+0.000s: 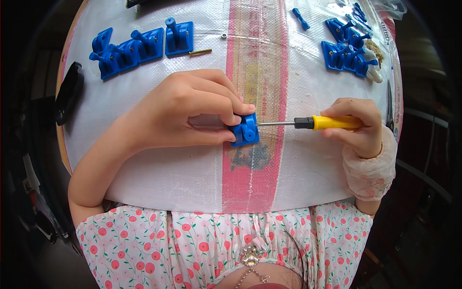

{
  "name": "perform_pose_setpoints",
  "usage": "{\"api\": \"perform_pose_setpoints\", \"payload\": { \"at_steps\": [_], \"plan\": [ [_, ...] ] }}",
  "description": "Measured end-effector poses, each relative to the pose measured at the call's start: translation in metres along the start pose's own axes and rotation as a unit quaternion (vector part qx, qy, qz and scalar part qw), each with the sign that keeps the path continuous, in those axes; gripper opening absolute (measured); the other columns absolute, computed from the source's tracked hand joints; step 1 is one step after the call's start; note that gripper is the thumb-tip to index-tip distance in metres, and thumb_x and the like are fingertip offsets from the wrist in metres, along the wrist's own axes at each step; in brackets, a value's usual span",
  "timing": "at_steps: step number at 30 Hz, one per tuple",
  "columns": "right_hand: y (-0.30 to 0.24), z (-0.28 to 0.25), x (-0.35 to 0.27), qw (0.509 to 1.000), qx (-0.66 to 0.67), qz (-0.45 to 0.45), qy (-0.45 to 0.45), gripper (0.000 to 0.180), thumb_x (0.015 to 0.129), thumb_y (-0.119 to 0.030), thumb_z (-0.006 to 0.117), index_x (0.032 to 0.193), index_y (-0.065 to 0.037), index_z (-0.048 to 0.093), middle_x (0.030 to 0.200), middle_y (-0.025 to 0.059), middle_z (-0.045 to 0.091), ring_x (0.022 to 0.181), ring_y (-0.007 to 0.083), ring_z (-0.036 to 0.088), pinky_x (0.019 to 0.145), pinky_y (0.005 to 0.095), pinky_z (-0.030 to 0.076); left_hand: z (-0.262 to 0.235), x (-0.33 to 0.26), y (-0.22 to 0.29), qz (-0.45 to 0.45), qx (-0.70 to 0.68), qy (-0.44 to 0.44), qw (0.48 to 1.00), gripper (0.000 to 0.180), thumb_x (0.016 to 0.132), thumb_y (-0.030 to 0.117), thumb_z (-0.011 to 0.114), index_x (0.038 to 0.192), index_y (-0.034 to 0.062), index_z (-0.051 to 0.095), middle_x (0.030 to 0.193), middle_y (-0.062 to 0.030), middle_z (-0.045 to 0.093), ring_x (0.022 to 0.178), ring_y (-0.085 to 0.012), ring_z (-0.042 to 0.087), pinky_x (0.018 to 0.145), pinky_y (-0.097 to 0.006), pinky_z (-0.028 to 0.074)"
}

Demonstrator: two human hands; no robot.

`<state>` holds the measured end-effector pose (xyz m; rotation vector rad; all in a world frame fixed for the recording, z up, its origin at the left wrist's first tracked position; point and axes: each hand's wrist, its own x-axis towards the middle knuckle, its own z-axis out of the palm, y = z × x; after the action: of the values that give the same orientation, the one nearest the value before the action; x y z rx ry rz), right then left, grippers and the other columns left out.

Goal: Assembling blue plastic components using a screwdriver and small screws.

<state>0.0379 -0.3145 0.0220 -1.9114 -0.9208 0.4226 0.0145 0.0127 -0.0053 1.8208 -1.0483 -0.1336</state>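
Observation:
Near the middle of the table, my left hand (197, 106) pinches a small blue plastic bracket (248, 129) between thumb and fingers, pressing it on the white woven sheet. A stubby blue peg sticks up from this bracket. My right hand (355, 124) is closed round the yellow handle of a screwdriver (332, 123). Its metal shaft points left, level with the sheet, and the tip meets the right side of the bracket. Whether a screw sits at the tip is too small to tell.
Several blue brackets (144, 45) stand at the far left, beside a brass-coloured pin (200, 52) and a small metal nut (224, 35). More blue brackets (344, 58) cluster at the far right, near a loose blue peg (301, 19). A black object (70, 94) lies at the left edge.

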Motion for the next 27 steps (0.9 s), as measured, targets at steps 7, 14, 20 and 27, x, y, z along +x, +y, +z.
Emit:
{"api": "perform_pose_setpoints", "payload": {
  "at_steps": [7, 14, 20, 27],
  "plan": [
    [-0.015, -0.002, -0.003, 0.968, 0.111, 0.22, -0.035, 0.018, 0.084, -0.016, 0.073, 0.089, 0.001, 0.068, 0.069, 0.0025, 0.062, 0.053, 0.0056, 0.053, 0.049, 0.019, 0.037, 0.002, 0.002, 0.002, -0.005, -0.016, -0.004, 1.0, 0.022, 0.06, 0.001, 0.082, 0.074, 0.003, 0.065, 0.098, -0.0121, 0.073, 0.09, -0.0244, 0.066, 0.076, -0.031, 0.055],
    [-0.025, -0.01, -0.003, 0.969, 0.111, 0.215, -0.057, 0.019, 0.089, -0.019, 0.067, 0.093, -0.001, 0.065, 0.066, 0.0006, 0.058, 0.053, 0.0031, 0.049, 0.048, 0.0183, 0.034, 0.0, 0.008, 0.001, -0.023, -0.02, -0.013, 0.999, 0.022, 0.061, 0.002, 0.083, 0.075, 0.0034, 0.066, 0.1, -0.012, 0.073, 0.09, -0.0231, 0.066, 0.077, -0.03, 0.055],
    [-0.027, -0.001, -0.002, 0.931, 0.169, 0.319, -0.05, 0.024, 0.09, -0.025, 0.066, 0.092, -0.002, 0.066, 0.063, -0.0018, 0.054, 0.053, 0.0024, 0.045, 0.048, 0.0185, 0.03, 0.002, 0.006, 0.001, -0.029, -0.014, -0.015, 0.999, 0.022, 0.059, 0.001, 0.083, 0.073, 0.0047, 0.066, 0.098, -0.0113, 0.074, 0.09, -0.0229, 0.066, 0.077, -0.03, 0.055],
    [-0.018, -0.007, 0.003, 0.894, 0.223, 0.382, -0.067, 0.029, 0.089, -0.032, 0.068, 0.089, -0.003, 0.067, 0.062, -0.0022, 0.051, 0.052, 0.0016, 0.045, 0.046, 0.0165, 0.028, 0.006, 0.009, 0.002, -0.04, -0.017, -0.017, 0.999, 0.022, 0.059, 0.001, 0.083, 0.071, 0.005, 0.065, 0.096, -0.0108, 0.074, 0.089, -0.0222, 0.066, 0.076, -0.03, 0.055]
  ]
}}
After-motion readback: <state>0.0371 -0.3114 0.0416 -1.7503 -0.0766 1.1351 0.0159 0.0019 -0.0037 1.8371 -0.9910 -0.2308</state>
